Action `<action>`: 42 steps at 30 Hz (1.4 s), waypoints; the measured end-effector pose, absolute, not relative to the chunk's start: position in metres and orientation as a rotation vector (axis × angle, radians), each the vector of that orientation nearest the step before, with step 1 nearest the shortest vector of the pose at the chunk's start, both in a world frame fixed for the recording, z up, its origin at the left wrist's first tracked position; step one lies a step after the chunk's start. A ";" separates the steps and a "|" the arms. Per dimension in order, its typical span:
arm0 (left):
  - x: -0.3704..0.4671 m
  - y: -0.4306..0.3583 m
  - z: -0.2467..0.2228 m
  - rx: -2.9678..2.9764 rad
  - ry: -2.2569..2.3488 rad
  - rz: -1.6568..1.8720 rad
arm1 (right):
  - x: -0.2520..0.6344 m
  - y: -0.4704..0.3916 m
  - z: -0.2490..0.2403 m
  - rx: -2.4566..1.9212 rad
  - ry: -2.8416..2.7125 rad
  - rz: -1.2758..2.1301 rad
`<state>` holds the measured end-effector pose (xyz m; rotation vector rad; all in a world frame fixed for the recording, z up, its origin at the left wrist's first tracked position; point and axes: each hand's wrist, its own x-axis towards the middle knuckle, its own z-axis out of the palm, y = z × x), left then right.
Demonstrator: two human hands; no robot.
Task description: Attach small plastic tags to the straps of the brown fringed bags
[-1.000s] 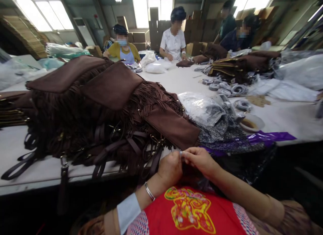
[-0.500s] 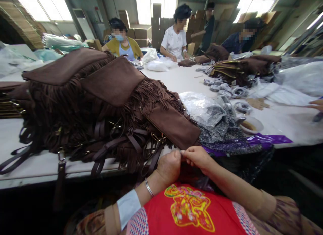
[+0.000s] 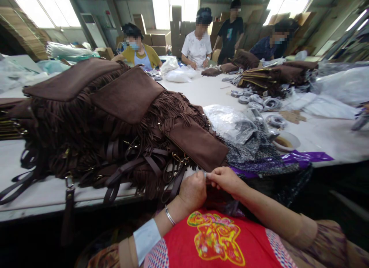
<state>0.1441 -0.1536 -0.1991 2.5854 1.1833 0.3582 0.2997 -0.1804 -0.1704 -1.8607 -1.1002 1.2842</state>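
My left hand [image 3: 193,190] is closed in a fist at the table's front edge, a silver bracelet on its wrist. Against it, my right hand [image 3: 226,179] pinches with thumb and forefinger. A tiny pale item [image 3: 205,176] shows between the two hands, too small to identify. Just beyond them lies a flat brown pouch [image 3: 197,143], the nearest of a large heap of brown fringed bags [image 3: 127,95] with straps and metal clasps. A red apron [image 3: 216,241] is below my hands.
Right of the heap are clear plastic bags [image 3: 230,122], purple plastic [image 3: 305,157], a round bowl [image 3: 286,141] and coiled grey cords [image 3: 272,103]. More brown bags [image 3: 273,76] lie farther back on the white table [image 3: 201,87]. Several people are across it.
The view has shifted slightly. My hands stay together in nearly the same place. Across the table, the standing person in dark clothes has turned, and the hand at the right edge has moved back.
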 end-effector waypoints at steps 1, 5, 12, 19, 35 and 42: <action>0.143 -0.153 -0.198 2.558 1.186 0.367 | 0.300 -0.183 -0.169 -1.829 -1.093 1.310; 0.143 -0.151 -0.195 2.429 1.196 0.406 | 0.297 -0.191 -0.162 -1.793 -1.006 1.322; 0.149 -0.142 -0.183 1.730 1.117 0.471 | 0.290 -0.200 -0.178 -1.778 -0.887 1.315; 0.145 -0.134 -0.166 1.527 1.057 0.504 | 0.294 -0.219 -0.179 -1.727 -1.016 1.289; 0.136 -0.151 -0.188 2.707 1.152 0.376 | 0.289 -0.179 -0.159 -1.749 -1.153 1.168; 0.136 -0.151 -0.190 2.701 1.144 0.341 | 0.288 -0.178 -0.163 -1.856 -1.072 1.177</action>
